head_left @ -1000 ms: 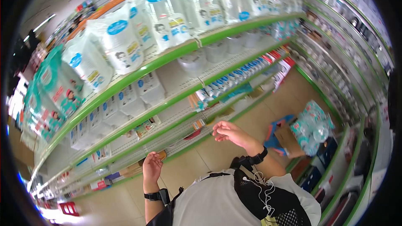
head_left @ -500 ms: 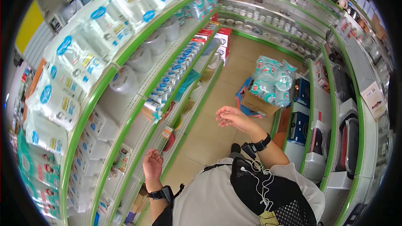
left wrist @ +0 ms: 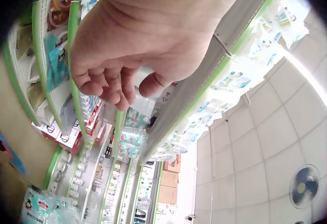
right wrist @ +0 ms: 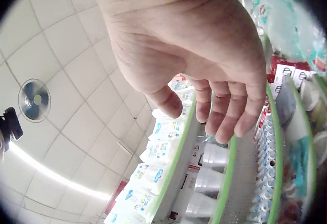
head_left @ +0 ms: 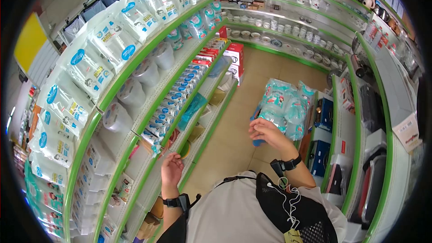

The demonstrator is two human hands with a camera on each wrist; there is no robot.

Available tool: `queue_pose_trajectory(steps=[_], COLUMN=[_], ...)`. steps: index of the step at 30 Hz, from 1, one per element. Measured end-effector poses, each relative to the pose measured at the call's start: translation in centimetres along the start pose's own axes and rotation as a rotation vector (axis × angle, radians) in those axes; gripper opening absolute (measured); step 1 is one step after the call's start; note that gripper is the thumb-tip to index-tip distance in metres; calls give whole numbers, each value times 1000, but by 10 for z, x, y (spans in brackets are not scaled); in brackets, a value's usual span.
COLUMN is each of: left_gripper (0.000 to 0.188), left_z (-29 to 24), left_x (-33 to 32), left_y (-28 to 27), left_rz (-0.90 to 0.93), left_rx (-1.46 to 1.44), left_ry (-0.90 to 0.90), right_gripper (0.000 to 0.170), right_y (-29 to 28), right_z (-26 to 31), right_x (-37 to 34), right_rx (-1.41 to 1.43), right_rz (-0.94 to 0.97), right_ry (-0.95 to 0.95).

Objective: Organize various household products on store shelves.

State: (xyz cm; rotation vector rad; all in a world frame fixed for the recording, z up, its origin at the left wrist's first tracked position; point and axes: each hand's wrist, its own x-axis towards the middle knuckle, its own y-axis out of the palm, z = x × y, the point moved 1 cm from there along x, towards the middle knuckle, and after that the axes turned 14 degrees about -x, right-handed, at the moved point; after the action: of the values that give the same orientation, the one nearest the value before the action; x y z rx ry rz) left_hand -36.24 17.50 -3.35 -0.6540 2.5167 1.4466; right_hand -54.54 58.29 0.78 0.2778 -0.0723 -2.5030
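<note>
My left hand (head_left: 172, 169) is held in front of my body at the left, near the lower shelves, with its fingers loosely bent and nothing in them. To the right, my right hand (head_left: 269, 132) hangs over the aisle, also holding nothing. In the head view it overlaps a pile of teal-and-clear plastic packs (head_left: 284, 103). The left wrist view shows the left hand (left wrist: 143, 40) with relaxed fingers and a gap before the thumb. Fingers of the right hand (right wrist: 199, 55) droop loosely in the right wrist view.
Along the left runs a green-edged shelf (head_left: 148, 45) with clear packs (head_left: 108, 40), white tubs (head_left: 144, 69) and blue-white rolls (head_left: 173, 99). Crockery (head_left: 265, 24) lines the far shelves. Blue boxes (head_left: 318, 157) stand on the right shelf. Tiled floor (head_left: 225, 130) lies between.
My view has swung right, from facing the left shelf to looking down the aisle, and the teal packs now lie just beyond my right hand. Both hands stay raised and without anything in them.
</note>
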Motion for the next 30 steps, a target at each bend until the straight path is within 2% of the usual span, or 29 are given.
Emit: queue_pose_trajectory(steps=[5,8,13,19,22,26,29,30], left_gripper=[18,21,20,20,20,19,18,18], left_z=[45,54,56,52,44,26,15,13], left_x=[41,62,114,205,248,319,352,362], left_y=[47,70,94,118,134,149,157,164], left_rz=[21,106,84,152,216,284,321,349], left_rx=[46,110,182,224,243,293,315,337], left_ry=[-47,-116,-165,-292,-346,-439,-500,-513], right_gripper=[21,20,18,22,19,20,18,18], right_y=[-60,-87,-108,-118,-117,-110,-108,-106], right_z=[18,7,-3,7,22,28,25,21], right_x=[1,-1,1,20,29,42,38,36], right_rx=[23,79,171,182,184,194,204,207], right_rz=[-22,-46,-144,-335,-447,-623,-829,-845], right_ry=[-28,-41,-45,-15,-64,-104,-113,-107])
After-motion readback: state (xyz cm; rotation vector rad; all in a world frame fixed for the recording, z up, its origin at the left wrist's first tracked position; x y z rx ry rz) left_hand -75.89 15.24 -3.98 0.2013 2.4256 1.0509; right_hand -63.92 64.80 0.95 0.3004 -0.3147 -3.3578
